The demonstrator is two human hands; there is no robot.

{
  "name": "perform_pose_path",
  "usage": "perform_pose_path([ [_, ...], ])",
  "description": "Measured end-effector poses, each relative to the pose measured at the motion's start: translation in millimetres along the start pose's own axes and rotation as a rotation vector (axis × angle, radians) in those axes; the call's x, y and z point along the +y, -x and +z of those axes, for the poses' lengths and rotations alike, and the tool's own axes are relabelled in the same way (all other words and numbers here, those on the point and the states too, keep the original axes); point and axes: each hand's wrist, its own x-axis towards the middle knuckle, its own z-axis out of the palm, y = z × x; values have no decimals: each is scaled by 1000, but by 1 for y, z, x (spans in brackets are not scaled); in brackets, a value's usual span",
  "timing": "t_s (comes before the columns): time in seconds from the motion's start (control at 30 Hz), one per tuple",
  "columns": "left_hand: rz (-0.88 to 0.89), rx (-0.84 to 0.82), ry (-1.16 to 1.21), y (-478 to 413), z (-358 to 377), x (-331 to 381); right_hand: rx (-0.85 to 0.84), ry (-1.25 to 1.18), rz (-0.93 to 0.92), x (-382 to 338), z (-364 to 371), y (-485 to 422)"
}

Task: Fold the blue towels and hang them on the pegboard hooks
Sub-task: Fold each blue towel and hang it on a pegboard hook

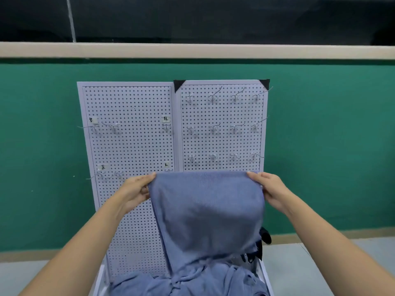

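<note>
A blue towel point(206, 208) hangs spread in front of the white pegboard point(130, 146). My left hand point(136, 189) pinches its top left corner and my right hand point(270, 190) pinches its top right corner, holding the top edge level. The towel's lower end trails down into a heap of more blue towels point(188, 280) at the foot of the board. Wire hooks point(213, 128) stand in rows on the right panel, and a few hooks point(113, 127) with small labels sit on the left panel. The towel hides the lower right panel.
The pegboard leans against a green wall point(329, 146) with a beige rail above. Something black point(265, 236) pokes out behind the towel's right edge. A white frame point(265, 274) borders the towel heap, and grey floor lies on both sides.
</note>
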Motion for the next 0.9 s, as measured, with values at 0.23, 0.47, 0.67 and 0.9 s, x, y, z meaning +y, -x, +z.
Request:
perform_pose_path([
  [0.23, -39, 81, 19, -2, 58, -23, 34, 98, 4, 11, 61, 8],
  [0.47, 87, -96, -76, 12, 102, -31, -224, 65, -111, 10, 111, 24],
  [0.67, 140, -79, -122, 10, 100, -37, -303, 131, -174, 14, 98, 18],
  [0.9, 107, -250, -118, 10, 93, -34, -405, 781, -267, 8, 72, 1],
])
